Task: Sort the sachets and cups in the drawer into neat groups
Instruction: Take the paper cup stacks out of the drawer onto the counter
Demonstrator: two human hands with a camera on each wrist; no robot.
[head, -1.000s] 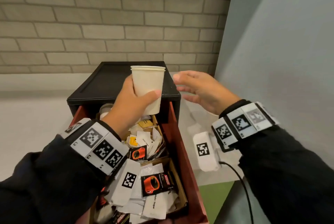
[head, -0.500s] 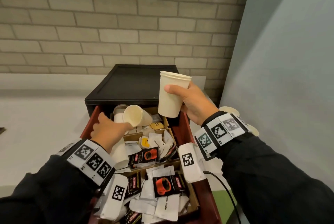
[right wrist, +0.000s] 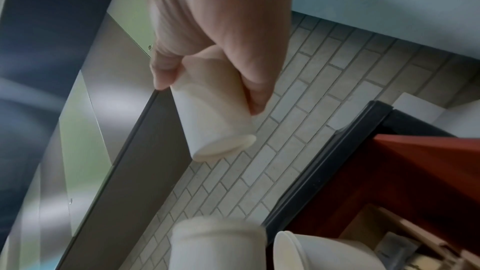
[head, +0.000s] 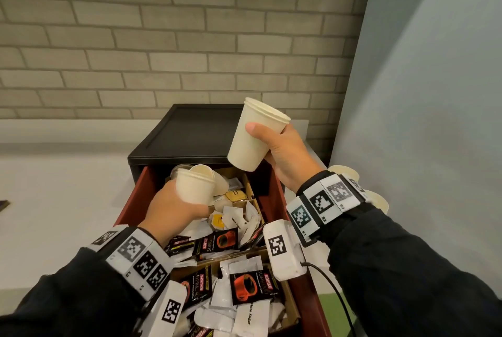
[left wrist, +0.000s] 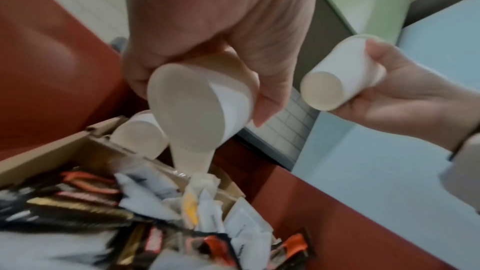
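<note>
- Head view: the right hand [head: 282, 152] grasps a paper cup [head: 254, 137] above the back right corner of the red drawer [head: 271, 187], mouth up and tipped right. The left hand [head: 173, 207] grasps a second cup [head: 194, 187] low over the drawer's back left, mouth up. Coffee and sugar sachets [head: 245, 286] lie jumbled in cardboard dividers below. The black cabinet [head: 190, 130] stands against a brick wall [head: 163, 37].
- Left wrist view: fingers and thumb curl round the second cup [left wrist: 202, 106], its base toward the camera; another cup [left wrist: 139, 137] lies behind it in the drawer.
- Right wrist view: thumb and fingers wrap the paper cup [right wrist: 215, 122], rim pointing away; two more cups [right wrist: 218, 243] sit below, blurred.
</note>
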